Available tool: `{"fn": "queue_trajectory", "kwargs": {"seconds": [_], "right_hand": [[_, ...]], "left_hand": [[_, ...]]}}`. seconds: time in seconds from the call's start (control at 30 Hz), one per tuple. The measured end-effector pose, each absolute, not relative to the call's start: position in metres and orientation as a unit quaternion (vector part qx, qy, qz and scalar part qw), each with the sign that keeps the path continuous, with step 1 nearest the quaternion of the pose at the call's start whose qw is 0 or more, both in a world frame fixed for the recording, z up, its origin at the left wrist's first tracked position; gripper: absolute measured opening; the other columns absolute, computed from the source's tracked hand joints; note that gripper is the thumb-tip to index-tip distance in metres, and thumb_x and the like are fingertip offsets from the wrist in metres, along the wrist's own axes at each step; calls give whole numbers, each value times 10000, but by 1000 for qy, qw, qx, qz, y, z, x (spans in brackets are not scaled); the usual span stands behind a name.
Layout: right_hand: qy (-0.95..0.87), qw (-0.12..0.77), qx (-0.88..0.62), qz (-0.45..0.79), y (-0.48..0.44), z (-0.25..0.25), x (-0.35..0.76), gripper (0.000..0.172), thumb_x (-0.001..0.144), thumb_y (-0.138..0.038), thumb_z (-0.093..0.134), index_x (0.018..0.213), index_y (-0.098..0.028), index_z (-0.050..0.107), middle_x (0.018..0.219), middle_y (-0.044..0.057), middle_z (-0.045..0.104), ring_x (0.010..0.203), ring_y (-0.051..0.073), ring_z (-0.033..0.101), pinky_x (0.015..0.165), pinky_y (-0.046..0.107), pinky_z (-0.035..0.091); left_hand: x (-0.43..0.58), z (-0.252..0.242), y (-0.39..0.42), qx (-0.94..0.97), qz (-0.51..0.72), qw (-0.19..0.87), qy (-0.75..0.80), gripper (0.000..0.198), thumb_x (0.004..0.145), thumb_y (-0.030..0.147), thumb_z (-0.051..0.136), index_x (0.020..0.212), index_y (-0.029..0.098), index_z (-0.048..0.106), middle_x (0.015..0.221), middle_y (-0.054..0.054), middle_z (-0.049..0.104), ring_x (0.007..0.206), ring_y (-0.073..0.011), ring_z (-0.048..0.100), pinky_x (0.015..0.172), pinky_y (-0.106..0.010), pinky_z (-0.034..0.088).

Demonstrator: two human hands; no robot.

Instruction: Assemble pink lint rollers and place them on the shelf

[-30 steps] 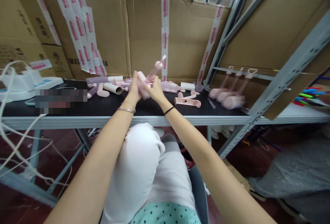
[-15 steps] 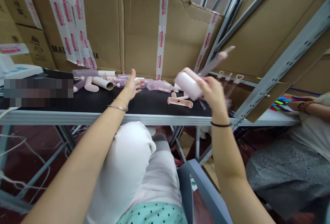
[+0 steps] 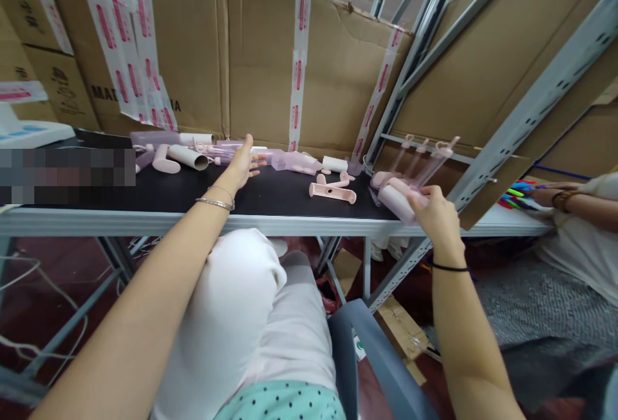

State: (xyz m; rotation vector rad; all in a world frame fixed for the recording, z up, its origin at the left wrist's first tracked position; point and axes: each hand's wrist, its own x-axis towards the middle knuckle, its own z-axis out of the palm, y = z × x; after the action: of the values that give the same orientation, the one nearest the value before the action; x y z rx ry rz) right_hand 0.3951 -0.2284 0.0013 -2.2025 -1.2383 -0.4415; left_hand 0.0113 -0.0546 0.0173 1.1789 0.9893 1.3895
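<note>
Right hand [image 3: 437, 217] fingers clamp pink roller [image 3: 396, 201], handle poking beyond them; left hand [image 3: 241, 165] fingers spread wide over desk [image 3: 270, 198].

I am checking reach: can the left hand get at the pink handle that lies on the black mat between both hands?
Probably yes. The left hand is open and empty, and the pink handle lies to its right with bare black mat between them. The right hand is shut on a roller.

Your one head camera looks forward and down from your seat, near the black tabletop [image 3: 270, 198], facing the far cardboard wall [image 3: 251, 66]; your left hand [image 3: 241, 163] and right hand [image 3: 434, 217] reach into frame.
</note>
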Motion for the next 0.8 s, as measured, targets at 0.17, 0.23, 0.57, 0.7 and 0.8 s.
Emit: {"fn": "queue_trajectory", "kwargs": {"seconds": [0.17,0.23,0.57,0.7,0.8], "right_hand": [[-515,246,-797,-197,-230,-12,397,420,962,-442,324,1224,-197,542,1060,154,673,912,302,624,736,366,420],[-538,257,-781,-184,-231,-17,405,447,966,-478,288,1197,-208,559,1028,140,669,879,287,617,719,355,422],[-539,397,-708,-222,-228,-50,411,551,755,-444,612,1224,-162,542,961,108,591,849,255,560,827,398,463],[-448,429,-730,-288,-260,-36,410,531,721,-401,655,1185,-170,540,1041,135,581,937,288,563,858,413,467],[-404,387,-776,-291,-274,-24,414,525,736,-400,654,1199,-191,522,1066,139,566,951,307,566,831,421,475]], "left_hand": [[13,18,-57,499,568,506,416,741,797,805,380,1262,231,434,1013,-98,726,956,-233,685,725,-312,450],[13,18,-57,500,565,506,418,747,793,807,384,1263,228,430,996,-99,727,955,-238,684,736,-319,452],[14,16,-55,527,542,496,427,728,775,804,413,1246,250,438,979,-94,719,926,-250,679,811,-365,458],[14,17,-56,528,536,498,432,710,792,783,422,1248,238,442,1008,-104,719,922,-240,681,808,-357,463],[14,17,-57,530,535,498,429,720,776,784,458,1247,240,449,992,-98,722,899,-234,683,795,-348,464]]}}
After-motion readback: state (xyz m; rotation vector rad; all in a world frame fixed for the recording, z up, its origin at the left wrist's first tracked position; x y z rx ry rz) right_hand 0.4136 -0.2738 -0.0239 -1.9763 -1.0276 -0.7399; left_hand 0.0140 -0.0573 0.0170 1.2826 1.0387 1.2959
